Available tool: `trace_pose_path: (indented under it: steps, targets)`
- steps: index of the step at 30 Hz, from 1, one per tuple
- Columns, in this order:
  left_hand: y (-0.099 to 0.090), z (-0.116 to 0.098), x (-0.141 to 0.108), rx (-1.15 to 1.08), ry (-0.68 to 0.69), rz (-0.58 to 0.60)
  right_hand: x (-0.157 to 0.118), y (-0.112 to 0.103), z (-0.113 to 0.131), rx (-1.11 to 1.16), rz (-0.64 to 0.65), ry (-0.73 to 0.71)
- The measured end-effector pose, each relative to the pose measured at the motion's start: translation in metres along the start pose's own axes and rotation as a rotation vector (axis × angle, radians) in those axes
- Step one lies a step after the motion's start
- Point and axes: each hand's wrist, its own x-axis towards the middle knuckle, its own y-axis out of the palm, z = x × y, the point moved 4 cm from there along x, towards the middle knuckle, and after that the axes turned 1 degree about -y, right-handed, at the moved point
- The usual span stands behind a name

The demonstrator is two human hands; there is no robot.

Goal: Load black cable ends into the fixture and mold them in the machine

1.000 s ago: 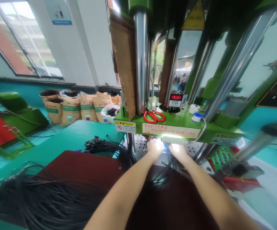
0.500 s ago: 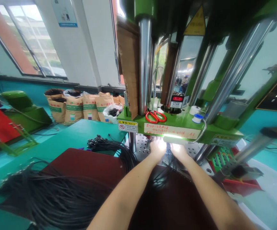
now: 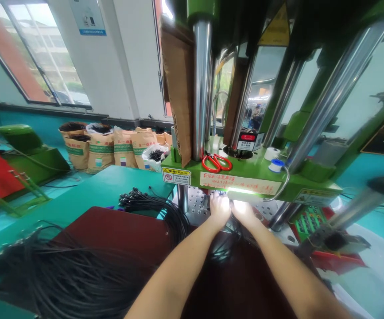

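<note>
My left hand [image 3: 220, 207] and my right hand [image 3: 243, 211] are close together under the green machine's front edge [image 3: 192, 170], in bright lamp light. The fingers of both are bent inward, but glare hides what they hold, if anything. Black cables [image 3: 233, 228] hang just below and between my hands and run down over the dark red board. Behind the hands lies a metal plate with round holes [image 3: 197, 206]. A bundle of black cables [image 3: 175, 215] curves beside my left forearm.
Red-handled scissors [image 3: 216, 163] and a blue-and-white spool [image 3: 276, 165] lie on the machine ledge. A large pile of black cables [image 3: 79, 274] covers the left of the bench. Steel columns [image 3: 201, 88] rise beyond my hands. A green parts tray [image 3: 311, 223] stands at right.
My hands have drawn closer together, my right hand shifting slightly left over the cables between them. The view has shifted a little.
</note>
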Motion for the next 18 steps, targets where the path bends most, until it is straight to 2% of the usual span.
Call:
trace_pose_path:
  steps: [4, 9, 13, 16, 18]
  targets:
    - [0.002, 0.0, 0.005, 0.006, -0.012, 0.026, 0.008, 0.007, -0.003, -0.007, 0.011, 0.005]
    - [0.0, 0.0, 0.01, 0.019, -0.003, 0.046, 0.01, 0.006, -0.002, -0.016, -0.016, -0.028]
    - [-0.007, 0.005, 0.012, 0.017, 0.154, 0.111, 0.002, 0.005, -0.005, -0.024, -0.035, -0.089]
    - [-0.01, 0.015, 0.013, 0.015, 0.295, 0.182, -0.004, 0.004, -0.009, -0.021, -0.026, -0.156]
    - [-0.01, 0.023, 0.014, 0.016, 0.343, 0.227, -0.005, 0.003, -0.011, -0.014, -0.01, -0.193]
